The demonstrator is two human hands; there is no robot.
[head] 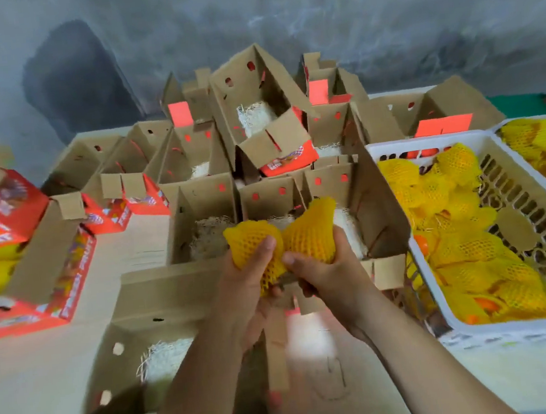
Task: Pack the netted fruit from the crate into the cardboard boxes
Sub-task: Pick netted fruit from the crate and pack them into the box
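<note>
Pale table (31,380) carries a crowd of open cardboard boxes (199,220), brown inside w/ red printed outsides, most lined w/ pale shredded paper, flaps up; one box (255,108) is tipped on top of the back rows. Left side: red box (38,273) w/ yellow fruit in it, touching the others. Right side: white plastic crate (449,320) full of yellow netted fruit, set just beside the boxes, w/ a 2nd crate (504,126) of the same right next to it at the far edge.
</note>
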